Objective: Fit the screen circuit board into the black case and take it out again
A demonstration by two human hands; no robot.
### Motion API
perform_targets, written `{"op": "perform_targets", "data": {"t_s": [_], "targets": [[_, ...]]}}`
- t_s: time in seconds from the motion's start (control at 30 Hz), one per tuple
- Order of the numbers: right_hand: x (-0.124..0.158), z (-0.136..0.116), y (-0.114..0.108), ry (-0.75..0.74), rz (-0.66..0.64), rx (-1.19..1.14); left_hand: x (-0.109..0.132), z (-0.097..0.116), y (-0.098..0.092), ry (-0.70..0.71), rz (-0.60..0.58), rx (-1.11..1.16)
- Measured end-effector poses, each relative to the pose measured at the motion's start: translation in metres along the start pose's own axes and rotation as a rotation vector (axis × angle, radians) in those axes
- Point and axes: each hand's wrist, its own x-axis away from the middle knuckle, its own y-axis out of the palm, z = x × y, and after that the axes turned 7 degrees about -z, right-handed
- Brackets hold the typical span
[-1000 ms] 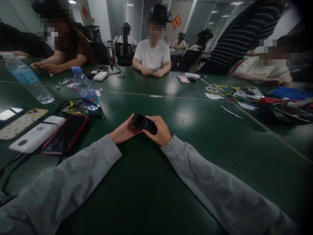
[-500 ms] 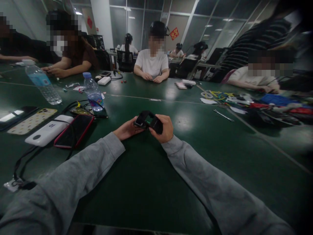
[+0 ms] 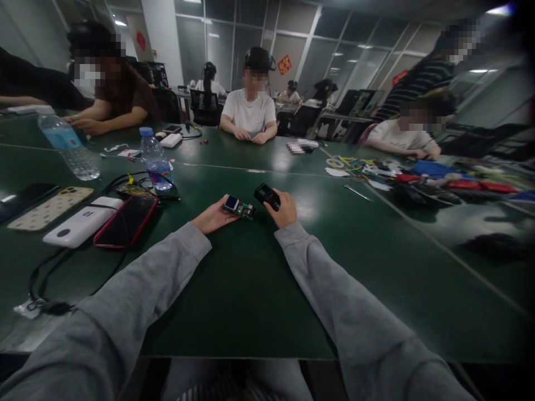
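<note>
My left hand is closed around one end of a small circuit board with a screen, which faces up with green parts and components showing. In my right hand is a black plastic casing, gripped between thumb and fingers. A narrow gap separates the casing from the board. Both are held above the green table, and the fingers beneath the board are partly hidden.
On the left lie a red-edged phone, a white power bank, a patterned phone case and cables. Two water bottles stand behind them. To the right are a wrench and a heap of cables. People sit across the table.
The black casing has come away from the circuit board, moving apart to the right. The board and its screen now show openly in my left hand. My view has shifted slightly.
</note>
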Motion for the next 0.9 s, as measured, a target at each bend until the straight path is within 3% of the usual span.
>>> {"op": "perform_targets", "data": {"t_s": [0.23,0.67,0.77,0.9], "targets": [[0.001,-0.009,0.001,-0.065,-0.198,0.087,-0.004,-0.001,-0.003,-0.01,-0.006,0.025],[0.003,-0.014,-0.002,-0.044,-0.243,0.078,-0.002,0.001,0.002,-0.037,-0.013,0.078],[0.002,-0.012,-0.003,-0.061,-0.174,0.049,-0.003,0.001,0.0,-0.034,-0.039,0.084],[0.003,-0.021,-0.008,-0.064,0.149,-0.043,-0.005,0.0,-0.003,-0.042,-0.049,0.095]]}}
